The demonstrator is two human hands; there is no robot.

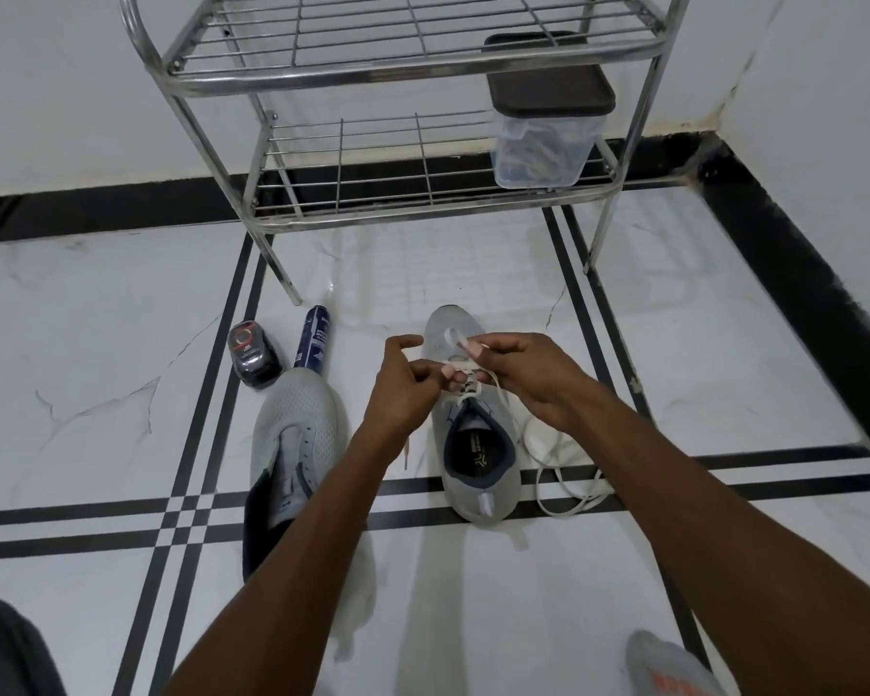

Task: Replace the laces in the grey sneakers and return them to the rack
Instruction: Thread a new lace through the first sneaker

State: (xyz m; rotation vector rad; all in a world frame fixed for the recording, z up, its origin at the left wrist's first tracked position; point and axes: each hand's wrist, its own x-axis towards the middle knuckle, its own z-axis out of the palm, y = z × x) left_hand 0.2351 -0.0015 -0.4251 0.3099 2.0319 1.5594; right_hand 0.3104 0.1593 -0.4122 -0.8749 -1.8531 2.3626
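Note:
Two grey sneakers stand on the tiled floor. The right sneaker (pixel 465 444) points away from me and has a white lace (pixel 553 474) threaded in its upper eyelets, with slack trailing on the floor to its right. My left hand (pixel 403 384) and my right hand (pixel 523 374) meet over its tongue, and each pinches a part of the lace; the right one holds up a loop. The left sneaker (pixel 292 434) lies unlaced beside my left forearm. The steel rack (pixel 408 72) stands behind them against the wall.
A clear box with a dark lid (pixel 548 123) sits on the rack's lower shelf. A dark spray can (pixel 313 346) and a round black polish tin (pixel 252 356) lie left of the shoes. A white cloth (pixel 357 595) lies under my left arm. A grey-orange object (pixel 674 665) shows at the bottom right.

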